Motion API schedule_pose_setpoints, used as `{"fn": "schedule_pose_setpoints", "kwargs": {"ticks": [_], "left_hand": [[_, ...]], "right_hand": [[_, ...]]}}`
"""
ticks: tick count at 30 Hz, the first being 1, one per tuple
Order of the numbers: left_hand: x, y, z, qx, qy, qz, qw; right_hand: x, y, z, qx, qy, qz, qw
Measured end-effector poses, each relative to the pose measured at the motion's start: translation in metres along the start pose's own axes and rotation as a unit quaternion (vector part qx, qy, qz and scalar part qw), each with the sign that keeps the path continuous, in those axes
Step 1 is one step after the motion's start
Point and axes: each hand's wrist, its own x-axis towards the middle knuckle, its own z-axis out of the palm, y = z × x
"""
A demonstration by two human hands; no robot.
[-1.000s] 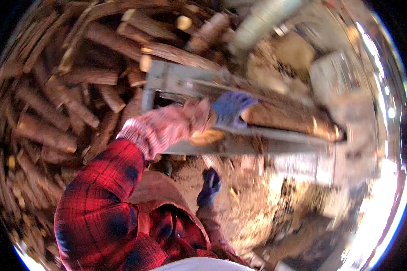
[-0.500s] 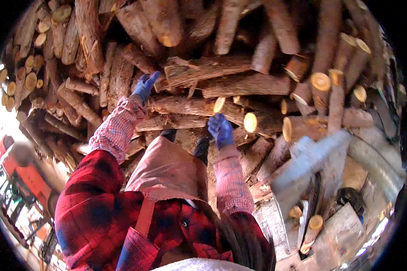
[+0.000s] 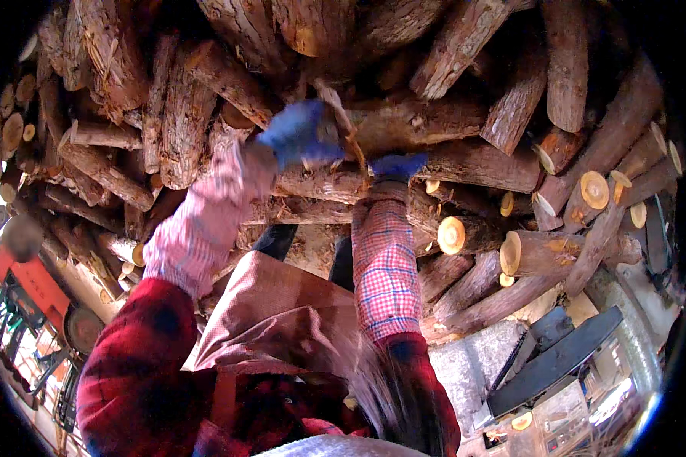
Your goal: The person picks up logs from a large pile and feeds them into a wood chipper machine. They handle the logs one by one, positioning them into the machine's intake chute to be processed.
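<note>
My left hand (image 3: 301, 133), in a blue glove, is at the left end of a thick barked log (image 3: 427, 122) lying crosswise in the pile. Motion smears its fingers, so its grip cannot be read. A narrow curved strip of bark or wood (image 3: 351, 137) hangs between my two hands; whether either hand holds it is unclear. My right hand (image 3: 399, 165), gloved in blue too, is low against the near side of that log, beside another crosswise log (image 3: 480, 165). Its fingers are mostly hidden. Nearer to me lies a further crosswise log (image 3: 320, 183).
Logs rise in a heap ahead and on both sides, several with pale cut ends (image 3: 451, 234). At the lower right lies a dark flat blade-like piece (image 3: 556, 365) near a grey pipe (image 3: 636, 335). Red machinery (image 3: 34, 282) stands at the left.
My left hand has moved right to the log's end, and my right hand has reached farther forward to the log. The narrow strip now shows between them. The view has shifted.
</note>
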Motion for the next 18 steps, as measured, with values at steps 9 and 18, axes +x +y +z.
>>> {"fn": "schedule_pose_setpoints", "kwargs": {"ticks": [9, 18], "left_hand": [[-0.074, 0.108, 0.003, 0.162, -0.031, -0.006, 0.986], [-0.292, 0.064, 0.012, -0.576, -0.043, -0.141, 0.804]], "right_hand": [[-0.023, -0.028, -0.032, -0.004, -0.138, -0.045, 0.989], [-0.204, 0.010, 0.012, -0.003, 0.086, 0.198, 0.977]]}}
